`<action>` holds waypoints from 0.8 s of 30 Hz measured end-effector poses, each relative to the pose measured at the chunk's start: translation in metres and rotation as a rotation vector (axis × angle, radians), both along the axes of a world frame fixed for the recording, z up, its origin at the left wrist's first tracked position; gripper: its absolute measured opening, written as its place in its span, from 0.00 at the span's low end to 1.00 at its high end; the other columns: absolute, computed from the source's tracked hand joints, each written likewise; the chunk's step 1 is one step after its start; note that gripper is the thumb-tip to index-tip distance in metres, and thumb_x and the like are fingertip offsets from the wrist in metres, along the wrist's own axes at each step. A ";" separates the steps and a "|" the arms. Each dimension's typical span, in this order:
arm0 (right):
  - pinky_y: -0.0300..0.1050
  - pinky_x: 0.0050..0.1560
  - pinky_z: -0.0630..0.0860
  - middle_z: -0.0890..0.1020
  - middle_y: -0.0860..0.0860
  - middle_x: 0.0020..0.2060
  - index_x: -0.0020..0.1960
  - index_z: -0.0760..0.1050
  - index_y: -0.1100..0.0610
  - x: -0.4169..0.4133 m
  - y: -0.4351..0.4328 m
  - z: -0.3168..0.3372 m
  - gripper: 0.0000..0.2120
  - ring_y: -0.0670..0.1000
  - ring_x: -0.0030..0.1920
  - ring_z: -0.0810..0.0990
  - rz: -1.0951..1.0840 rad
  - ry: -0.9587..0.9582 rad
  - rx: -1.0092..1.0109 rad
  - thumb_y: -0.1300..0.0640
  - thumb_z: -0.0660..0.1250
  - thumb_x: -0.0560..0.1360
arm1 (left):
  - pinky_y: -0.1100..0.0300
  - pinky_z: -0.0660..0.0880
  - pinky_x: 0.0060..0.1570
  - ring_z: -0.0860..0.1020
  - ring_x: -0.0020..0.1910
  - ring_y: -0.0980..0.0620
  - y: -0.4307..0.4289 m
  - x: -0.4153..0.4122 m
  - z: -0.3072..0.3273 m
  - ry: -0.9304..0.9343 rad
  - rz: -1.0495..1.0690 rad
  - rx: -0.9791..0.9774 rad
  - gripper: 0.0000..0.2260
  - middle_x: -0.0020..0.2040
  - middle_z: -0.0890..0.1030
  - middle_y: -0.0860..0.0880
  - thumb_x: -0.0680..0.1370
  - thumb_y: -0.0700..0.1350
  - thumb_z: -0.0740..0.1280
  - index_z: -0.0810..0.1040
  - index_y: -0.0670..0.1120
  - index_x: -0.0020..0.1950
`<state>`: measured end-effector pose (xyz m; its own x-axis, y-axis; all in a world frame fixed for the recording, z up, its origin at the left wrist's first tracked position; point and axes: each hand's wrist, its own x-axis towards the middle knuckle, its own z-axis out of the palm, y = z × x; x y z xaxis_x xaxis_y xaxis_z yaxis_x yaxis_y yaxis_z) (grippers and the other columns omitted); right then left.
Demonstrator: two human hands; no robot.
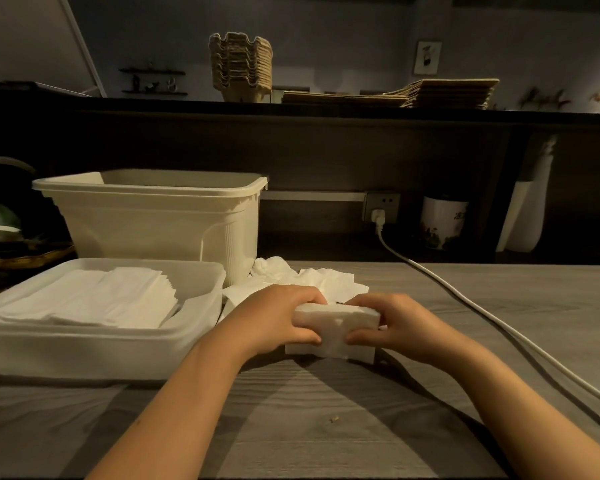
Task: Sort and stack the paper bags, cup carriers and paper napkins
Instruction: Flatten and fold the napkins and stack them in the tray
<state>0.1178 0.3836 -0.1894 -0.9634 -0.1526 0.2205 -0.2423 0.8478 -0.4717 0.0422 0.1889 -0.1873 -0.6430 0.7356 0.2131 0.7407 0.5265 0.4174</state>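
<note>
Hands, left hand [278, 317] and right hand [392, 327], squeeze soft white napkin block [336, 322]

Dim warm light. Grey wood-grain table [309, 445]; dark raised counter [326, 140] behind; bluish wall [343, 36], framed picture [427, 58].
</note>
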 end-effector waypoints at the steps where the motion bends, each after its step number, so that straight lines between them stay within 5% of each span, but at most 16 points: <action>1: 0.33 0.44 0.74 0.76 0.39 0.44 0.54 0.73 0.45 0.000 0.000 0.000 0.12 0.40 0.46 0.76 -0.001 -0.001 0.010 0.51 0.70 0.72 | 0.63 0.70 0.53 0.73 0.53 0.59 0.000 0.000 0.000 0.006 0.011 -0.008 0.14 0.53 0.78 0.58 0.72 0.49 0.72 0.75 0.58 0.56; 6: 0.34 0.45 0.75 0.77 0.41 0.43 0.50 0.73 0.46 0.000 0.001 0.002 0.08 0.40 0.45 0.76 -0.031 0.030 0.023 0.52 0.69 0.73 | 0.63 0.70 0.43 0.74 0.48 0.57 0.000 -0.003 0.002 0.078 0.066 0.002 0.11 0.49 0.79 0.56 0.72 0.50 0.72 0.76 0.58 0.53; 11: 0.44 0.50 0.78 0.80 0.47 0.48 0.54 0.75 0.50 -0.003 0.001 0.000 0.11 0.45 0.48 0.78 -0.040 -0.001 0.046 0.51 0.69 0.73 | 0.62 0.71 0.49 0.73 0.51 0.56 0.000 -0.004 -0.002 -0.026 0.030 -0.015 0.12 0.50 0.77 0.56 0.72 0.49 0.72 0.75 0.56 0.53; 17: 0.43 0.50 0.78 0.79 0.43 0.48 0.52 0.72 0.44 0.000 0.004 0.003 0.11 0.44 0.48 0.78 -0.037 0.045 -0.067 0.53 0.69 0.73 | 0.66 0.72 0.54 0.73 0.57 0.58 -0.001 -0.003 0.001 -0.340 -0.005 0.257 0.23 0.57 0.75 0.56 0.70 0.50 0.74 0.66 0.65 0.57; 24: 0.32 0.42 0.73 0.74 0.39 0.49 0.59 0.69 0.43 0.001 0.005 0.001 0.20 0.40 0.49 0.75 -0.016 -0.093 -0.049 0.51 0.72 0.71 | 0.73 0.67 0.49 0.68 0.58 0.59 0.001 -0.004 -0.006 -0.300 -0.050 0.080 0.22 0.58 0.68 0.60 0.72 0.50 0.72 0.65 0.63 0.60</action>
<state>0.1192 0.3885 -0.1884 -0.9823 -0.1286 0.1365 -0.1822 0.8268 -0.5321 0.0386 0.1903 -0.1937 -0.6492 0.7566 0.0780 0.6025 0.4490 0.6599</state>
